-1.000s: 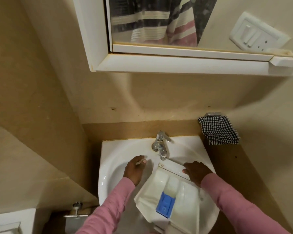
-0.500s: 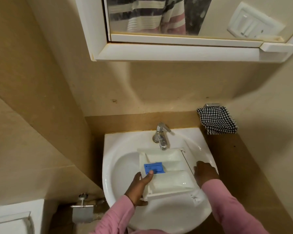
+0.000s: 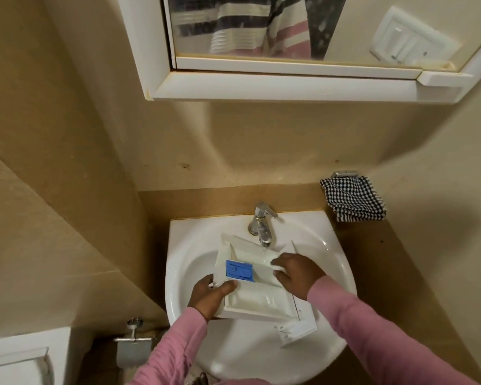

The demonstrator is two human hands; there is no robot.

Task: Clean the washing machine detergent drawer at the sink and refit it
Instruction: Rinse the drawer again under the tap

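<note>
Two hands: both are yours, in pink sleeves, and both are on the drawer (image 3: 257,298) above the sink (image 3: 342,262).
Left hand (image 3: 210,297): you grip the drawer's near left corner, thumb laid over the rim and fingers curled underneath.
Right hand (image 3: 296,273): it rests on the drawer's far right part, just below the tap (image 3: 261,222), fingers bent down into a compartment. You cannot tell whether they pinch anything.
Drawer: white, open side up and tilted, held over the sink bowl with its front panel toward the lower right.
Blue insert (image 3: 239,270): it sits in the drawer's left middle compartment, between your hands.
Tap: chrome, at the back of the sink, spout just above the drawer's far edge. A thin stream of water falls beside your right fingers.
Cloth (image 3: 353,198): black-and-white checked, it hangs on the wall to the right of the sink, well apart from the drawer.
Cabinet (image 3: 275,84): white and mirrored, on the wall above the sink.
</note>
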